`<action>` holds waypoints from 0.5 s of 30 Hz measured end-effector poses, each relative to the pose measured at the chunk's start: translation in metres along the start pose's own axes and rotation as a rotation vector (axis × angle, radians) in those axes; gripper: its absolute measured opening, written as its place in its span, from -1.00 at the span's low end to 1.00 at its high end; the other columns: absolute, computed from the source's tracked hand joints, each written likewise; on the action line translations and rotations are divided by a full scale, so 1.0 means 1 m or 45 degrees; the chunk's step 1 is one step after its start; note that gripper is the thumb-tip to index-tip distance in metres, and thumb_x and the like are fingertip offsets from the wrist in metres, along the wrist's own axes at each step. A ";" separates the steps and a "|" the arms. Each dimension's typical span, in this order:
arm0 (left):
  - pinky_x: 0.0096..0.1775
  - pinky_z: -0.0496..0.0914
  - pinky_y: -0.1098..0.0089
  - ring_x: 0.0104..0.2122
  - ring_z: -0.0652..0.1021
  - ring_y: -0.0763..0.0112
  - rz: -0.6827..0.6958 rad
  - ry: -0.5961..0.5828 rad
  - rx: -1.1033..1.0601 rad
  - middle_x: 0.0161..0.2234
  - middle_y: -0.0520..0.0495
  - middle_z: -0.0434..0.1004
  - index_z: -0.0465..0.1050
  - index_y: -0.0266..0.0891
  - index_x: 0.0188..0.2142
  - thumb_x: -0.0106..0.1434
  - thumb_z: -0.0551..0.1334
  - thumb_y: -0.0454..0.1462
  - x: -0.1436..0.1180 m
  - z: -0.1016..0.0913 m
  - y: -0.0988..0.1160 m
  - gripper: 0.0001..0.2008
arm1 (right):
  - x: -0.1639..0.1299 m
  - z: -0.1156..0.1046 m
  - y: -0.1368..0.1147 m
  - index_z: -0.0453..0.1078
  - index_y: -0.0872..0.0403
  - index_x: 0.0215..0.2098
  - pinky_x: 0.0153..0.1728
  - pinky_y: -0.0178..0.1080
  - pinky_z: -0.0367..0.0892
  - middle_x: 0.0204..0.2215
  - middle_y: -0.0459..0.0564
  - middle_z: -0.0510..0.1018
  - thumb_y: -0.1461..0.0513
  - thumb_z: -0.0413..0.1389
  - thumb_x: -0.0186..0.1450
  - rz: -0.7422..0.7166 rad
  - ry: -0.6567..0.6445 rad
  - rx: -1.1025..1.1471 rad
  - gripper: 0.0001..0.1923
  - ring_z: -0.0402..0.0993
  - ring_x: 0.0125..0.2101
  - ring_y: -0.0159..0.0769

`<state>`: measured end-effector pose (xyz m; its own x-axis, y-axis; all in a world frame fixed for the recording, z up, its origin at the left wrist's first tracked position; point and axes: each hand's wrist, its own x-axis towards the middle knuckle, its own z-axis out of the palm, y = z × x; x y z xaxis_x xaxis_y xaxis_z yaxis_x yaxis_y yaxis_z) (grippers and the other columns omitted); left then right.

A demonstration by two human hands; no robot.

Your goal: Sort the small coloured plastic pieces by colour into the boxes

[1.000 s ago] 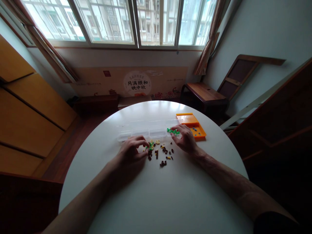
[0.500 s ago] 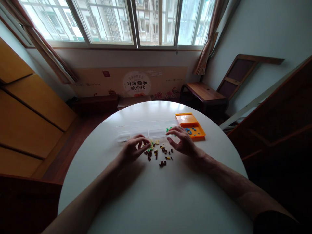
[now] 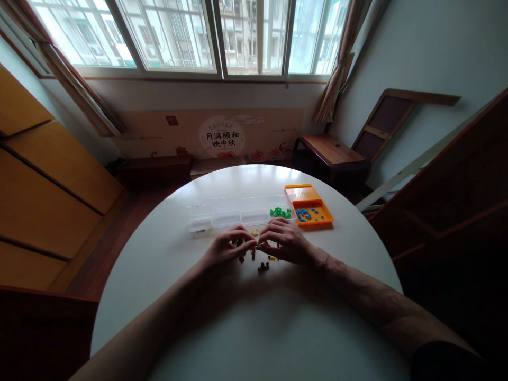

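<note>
Head view: brown pieces (image 3: 263, 267) lie between the two hands (image 3: 224, 247) (image 3: 286, 242).

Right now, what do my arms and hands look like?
Your left hand and right hand are bare, with nothing visibly worn on either. The left forearm is uncovered as far as it shows; a dark, plain-looking sleeve covers the right arm near the bottom.

A smooth white table (image 3: 254, 328) gleams glossily along its far edge, near a see-through plastic box (image 3: 226, 218), a shiny orange plastic tray (image 3: 317, 224) and green plastic pieces (image 3: 280, 212); beyond that edge, a polished wooden bench (image 3: 331, 149) and cloth curtain (image 3: 330, 95).
</note>
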<state>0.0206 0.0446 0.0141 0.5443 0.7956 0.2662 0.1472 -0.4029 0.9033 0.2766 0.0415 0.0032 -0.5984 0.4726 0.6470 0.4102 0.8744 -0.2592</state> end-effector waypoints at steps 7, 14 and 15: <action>-0.30 0.51 0.40 -0.30 0.60 0.39 0.154 0.106 0.246 -0.24 -0.13 0.62 0.72 -0.24 -0.21 0.53 0.33 -0.07 -0.005 -0.016 0.002 -0.69 | -0.003 -0.004 0.003 0.58 -0.07 -0.16 0.04 -0.04 0.46 -0.20 -0.03 0.74 0.16 0.20 0.54 0.235 0.106 -0.033 -0.88 0.64 -0.14 -0.15; -0.21 0.46 0.36 -0.34 0.52 0.42 0.305 -0.033 0.749 -0.22 -0.09 0.64 0.72 -0.14 -0.17 0.47 0.36 -0.18 -0.014 -0.053 -0.020 -0.86 | -0.022 -0.008 0.041 0.55 -0.01 -0.25 0.04 0.01 0.38 -0.32 -0.03 0.67 0.17 0.25 0.46 0.697 0.413 -0.298 -0.88 0.58 -0.22 -0.08; -0.20 0.46 0.35 -0.33 0.53 0.42 0.309 -0.057 0.774 -0.21 -0.09 0.65 0.72 -0.13 -0.16 0.46 0.36 -0.19 -0.015 -0.055 -0.021 -0.87 | -0.023 -0.008 0.044 0.55 0.00 -0.24 0.04 0.02 0.38 -0.32 -0.02 0.67 0.16 0.26 0.44 0.749 0.415 -0.316 -0.89 0.58 -0.22 -0.07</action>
<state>-0.0362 0.0657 0.0098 0.6529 0.6355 0.4121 0.4493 -0.7630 0.4648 0.3142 0.0683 -0.0178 -0.0101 0.7669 0.6417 0.7695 0.4158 -0.4848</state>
